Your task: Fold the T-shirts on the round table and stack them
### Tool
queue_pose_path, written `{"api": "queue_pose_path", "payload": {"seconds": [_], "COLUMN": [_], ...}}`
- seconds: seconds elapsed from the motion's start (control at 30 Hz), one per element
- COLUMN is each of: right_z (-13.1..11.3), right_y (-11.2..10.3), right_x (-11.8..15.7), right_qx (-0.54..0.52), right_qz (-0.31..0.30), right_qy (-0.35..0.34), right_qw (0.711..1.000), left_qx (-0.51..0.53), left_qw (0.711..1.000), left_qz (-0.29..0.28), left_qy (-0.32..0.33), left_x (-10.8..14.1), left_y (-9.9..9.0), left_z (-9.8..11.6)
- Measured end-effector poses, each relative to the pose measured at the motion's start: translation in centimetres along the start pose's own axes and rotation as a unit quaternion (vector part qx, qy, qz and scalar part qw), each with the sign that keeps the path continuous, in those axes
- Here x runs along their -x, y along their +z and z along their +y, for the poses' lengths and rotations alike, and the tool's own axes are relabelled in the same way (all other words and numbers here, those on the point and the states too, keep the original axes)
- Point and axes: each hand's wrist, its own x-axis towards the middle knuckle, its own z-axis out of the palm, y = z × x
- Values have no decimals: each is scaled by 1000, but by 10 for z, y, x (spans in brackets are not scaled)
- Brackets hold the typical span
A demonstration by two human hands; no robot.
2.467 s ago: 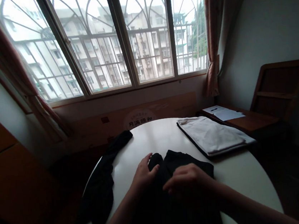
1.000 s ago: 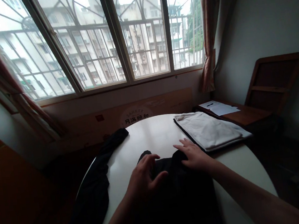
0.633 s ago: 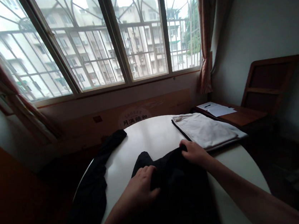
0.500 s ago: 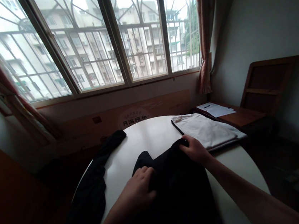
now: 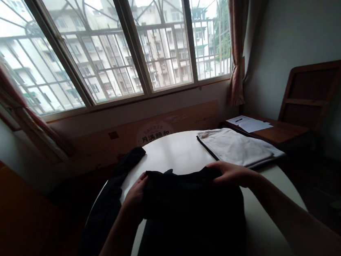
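A black garment [image 5: 193,220] spreads over the near half of the round white table [image 5: 173,152]; it is too dark to tell its exact kind. My left hand [image 5: 136,195] grips its upper left edge, the fingers wrapped round the cloth. At its upper right edge my right hand [image 5: 229,172] is closed on the fabric, thumb over the cloth. The edge held between my hands is lifted and sags slightly in the middle. The lower part of the garment runs out of view at the bottom.
Another black garment [image 5: 106,209] lies along the table's left edge. Folded light-coloured clothes [image 5: 237,147] lie at the right, above something black. Papers and a pen rest on a brown wooden table [image 5: 287,129] beyond. A barred window [image 5: 162,55] fills the back.
My left hand has moved left and up to the garment's left corner and now grips it. My right hand shifted slightly, and the upper edge is now raised and stretched between both hands.
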Motion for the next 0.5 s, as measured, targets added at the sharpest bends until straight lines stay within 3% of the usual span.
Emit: {"api": "queue_pose_path", "payload": {"seconds": [0.17,0.27,0.37,0.43,0.5], "right_z": [2,15,31,38,37], "right_y": [2,0,-2,-3,-1], "right_x": [-4,-10,-17,-20,-21], "right_qx": [-2,137,274,288,250], "right_qz": [73,20,-20,-29,-50], "right_qy": [-43,30,97,94,93], "right_qw": [996,990,957,953,963], "left_qx": [-81,-136,-167,-183,-188], "left_qw": [995,980,944,918,912], "left_qz": [-55,-113,-245,-307,-322], "left_qy": [-28,-91,-146,-169,-174], "left_x": [3,5,4,3,3], "left_y": [-6,-9,-8,-5,-2], "left_z": [3,-1,-8,-12,-14]}}
